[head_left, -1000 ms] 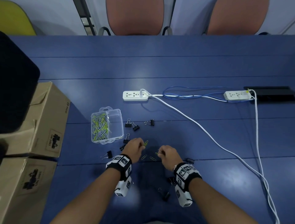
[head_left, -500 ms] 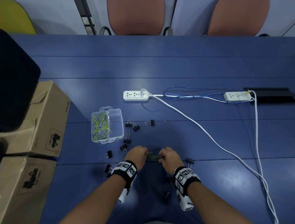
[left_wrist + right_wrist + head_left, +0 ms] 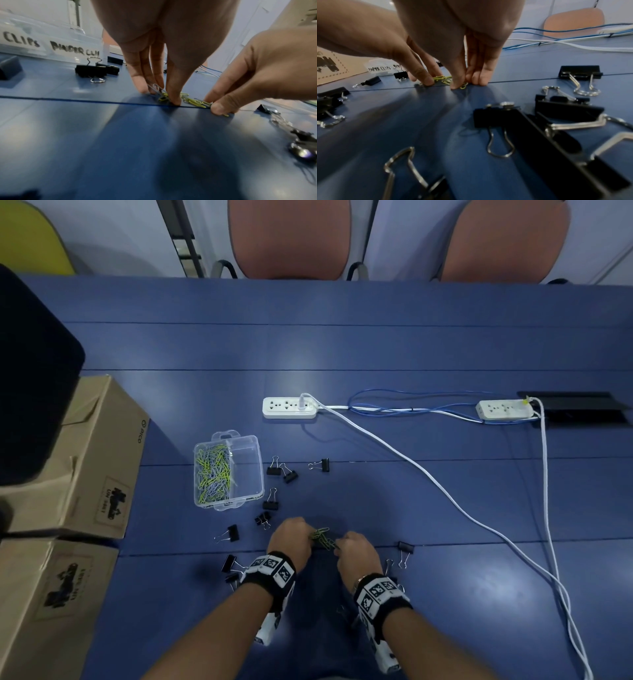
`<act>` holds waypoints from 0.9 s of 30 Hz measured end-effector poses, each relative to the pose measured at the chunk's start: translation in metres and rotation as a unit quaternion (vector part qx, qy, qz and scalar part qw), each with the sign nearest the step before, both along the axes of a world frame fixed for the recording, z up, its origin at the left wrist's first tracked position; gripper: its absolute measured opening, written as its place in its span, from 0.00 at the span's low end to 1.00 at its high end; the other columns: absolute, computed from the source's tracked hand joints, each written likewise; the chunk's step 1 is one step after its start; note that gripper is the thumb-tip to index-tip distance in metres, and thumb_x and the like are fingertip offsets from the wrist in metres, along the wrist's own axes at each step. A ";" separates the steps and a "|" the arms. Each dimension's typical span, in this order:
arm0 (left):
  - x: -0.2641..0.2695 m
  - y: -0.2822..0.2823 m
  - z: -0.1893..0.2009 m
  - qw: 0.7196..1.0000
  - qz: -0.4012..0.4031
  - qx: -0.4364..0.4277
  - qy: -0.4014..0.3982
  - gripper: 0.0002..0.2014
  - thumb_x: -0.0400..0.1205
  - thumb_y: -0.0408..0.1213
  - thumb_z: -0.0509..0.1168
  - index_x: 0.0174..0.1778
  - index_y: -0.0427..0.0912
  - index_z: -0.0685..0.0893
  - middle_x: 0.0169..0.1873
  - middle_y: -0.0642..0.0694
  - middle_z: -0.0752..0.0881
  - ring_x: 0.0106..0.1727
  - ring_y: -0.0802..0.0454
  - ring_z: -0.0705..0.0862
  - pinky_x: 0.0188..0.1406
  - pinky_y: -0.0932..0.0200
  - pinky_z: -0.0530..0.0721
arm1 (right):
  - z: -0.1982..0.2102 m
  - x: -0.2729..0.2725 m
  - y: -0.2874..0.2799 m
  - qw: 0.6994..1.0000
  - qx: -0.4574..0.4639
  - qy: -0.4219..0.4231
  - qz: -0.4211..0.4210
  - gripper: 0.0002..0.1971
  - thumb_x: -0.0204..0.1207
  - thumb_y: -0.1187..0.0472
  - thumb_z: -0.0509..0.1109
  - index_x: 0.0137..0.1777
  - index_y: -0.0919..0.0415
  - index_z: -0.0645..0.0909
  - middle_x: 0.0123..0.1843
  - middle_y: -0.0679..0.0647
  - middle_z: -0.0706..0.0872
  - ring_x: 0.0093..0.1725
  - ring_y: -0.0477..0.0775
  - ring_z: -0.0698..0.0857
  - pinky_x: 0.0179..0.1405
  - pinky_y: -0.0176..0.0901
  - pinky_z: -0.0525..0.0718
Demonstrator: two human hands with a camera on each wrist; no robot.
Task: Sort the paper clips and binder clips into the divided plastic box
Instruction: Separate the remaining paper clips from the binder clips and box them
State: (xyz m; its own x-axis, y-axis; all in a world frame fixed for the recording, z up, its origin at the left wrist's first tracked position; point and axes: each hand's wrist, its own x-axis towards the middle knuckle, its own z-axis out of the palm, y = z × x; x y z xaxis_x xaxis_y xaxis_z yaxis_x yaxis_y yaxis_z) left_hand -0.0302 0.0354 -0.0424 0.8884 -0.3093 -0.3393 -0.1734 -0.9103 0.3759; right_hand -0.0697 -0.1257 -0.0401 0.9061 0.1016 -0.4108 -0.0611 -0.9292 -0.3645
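The clear divided box point(image 3: 228, 472) stands left of centre; its left compartment holds a heap of yellow and silver paper clips point(image 3: 212, 470), its right compartment looks bare. Several black binder clips point(image 3: 287, 474) lie scattered around the box and my hands. A small bunch of loose paper clips point(image 3: 322, 537) lies on the table between my hands. My left hand point(image 3: 306, 537) pinches one end of the bunch point(image 3: 163, 94) with fingertips on the table. My right hand point(image 3: 339, 546) pinches the other end point(image 3: 462, 85).
Two cardboard boxes point(image 3: 85, 460) stand along the left edge. A white power strip point(image 3: 289, 408) with white and blue cables point(image 3: 411, 460) lies beyond the box, a second strip point(image 3: 503, 409) at far right. Large binder clips point(image 3: 510, 121) lie under my right wrist.
Both hands have come down onto the table and closed in on each other. The loose paper clips that lay apart are now gathered into one bunch between the fingertips.
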 end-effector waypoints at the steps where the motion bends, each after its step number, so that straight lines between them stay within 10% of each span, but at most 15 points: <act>1: -0.001 0.000 0.000 1.000 -0.002 0.006 0.001 0.10 0.77 0.32 0.63 0.45 0.43 0.90 0.46 0.41 0.85 0.50 0.39 0.83 0.46 0.48 0.84 | 0.000 0.000 0.001 1.000 0.001 -0.001 0.000 0.08 0.77 0.70 0.63 0.48 0.66 0.84 0.53 0.60 0.83 0.56 0.60 0.81 0.49 0.47 0.79; 18: -0.015 -0.004 0.003 0.994 -0.086 0.056 -0.042 0.15 0.76 0.22 0.59 0.57 0.38 0.76 0.55 0.39 0.82 0.57 0.40 0.79 0.53 0.51 0.76 | -0.001 -0.008 0.012 0.999 -0.033 -0.018 -0.011 0.19 0.68 0.73 0.68 0.59 0.62 0.75 0.58 0.58 0.81 0.59 0.60 0.78 0.53 0.47 0.80; 27: 0.001 0.009 -0.004 0.985 0.126 -0.111 0.035 0.09 0.79 0.27 0.62 0.50 0.39 0.85 0.47 0.42 0.85 0.49 0.42 0.83 0.50 0.52 0.80 | -0.001 -0.006 0.010 1.000 0.013 -0.012 -0.021 0.18 0.68 0.78 0.62 0.57 0.63 0.77 0.59 0.58 0.77 0.57 0.60 0.78 0.51 0.46 0.79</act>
State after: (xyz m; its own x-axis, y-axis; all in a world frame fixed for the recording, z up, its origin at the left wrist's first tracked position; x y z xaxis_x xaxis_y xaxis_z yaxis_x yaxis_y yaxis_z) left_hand -0.0295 0.0445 -0.0466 0.9230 -0.1560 -0.3518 0.0806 -0.8156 0.5730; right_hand -0.0756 -0.1155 -0.0415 0.9192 0.0740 -0.3867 -0.0903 -0.9163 -0.3901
